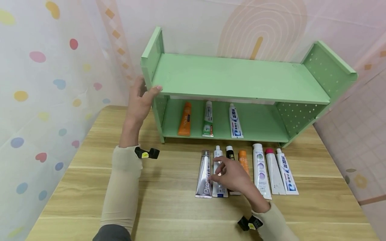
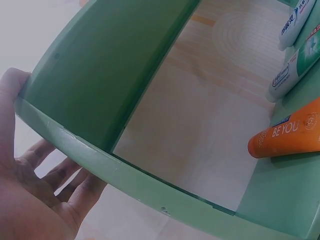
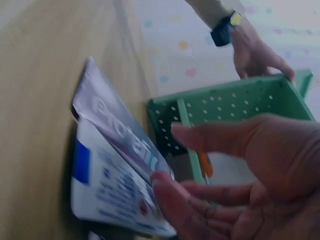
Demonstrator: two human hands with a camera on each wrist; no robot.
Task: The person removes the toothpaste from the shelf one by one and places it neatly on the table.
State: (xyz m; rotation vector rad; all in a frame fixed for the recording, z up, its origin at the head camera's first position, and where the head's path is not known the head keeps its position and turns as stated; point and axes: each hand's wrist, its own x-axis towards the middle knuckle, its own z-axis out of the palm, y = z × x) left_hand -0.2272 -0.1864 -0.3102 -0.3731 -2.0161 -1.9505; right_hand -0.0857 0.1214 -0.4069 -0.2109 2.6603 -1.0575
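Observation:
My left hand (image 1: 138, 103) grips the left end of a two-tier green shelf (image 1: 229, 78), thumb over the front edge of the upper board and fingers behind the side panel. My right hand (image 1: 233, 174) hovers over a row of tubes on the table, thumb and index finger apart with nothing between them. Just beneath those fingertips lie a silver tube (image 1: 204, 177) and a white toothpaste tube with a blue end (image 1: 220, 192). Partly hidden by this hand are a black tube with a white cap (image 1: 230, 153) and a small orange tube (image 1: 243, 160).
On the lower tier lie an orange tube (image 1: 185, 120), a green-and-white tube (image 1: 208, 120) and a blue-and-white tube (image 1: 235, 122). Right of my right hand are a white tube with purple circles (image 1: 261, 170), a red-capped tube (image 1: 275, 174) and another blue-and-white tube (image 1: 286, 174).

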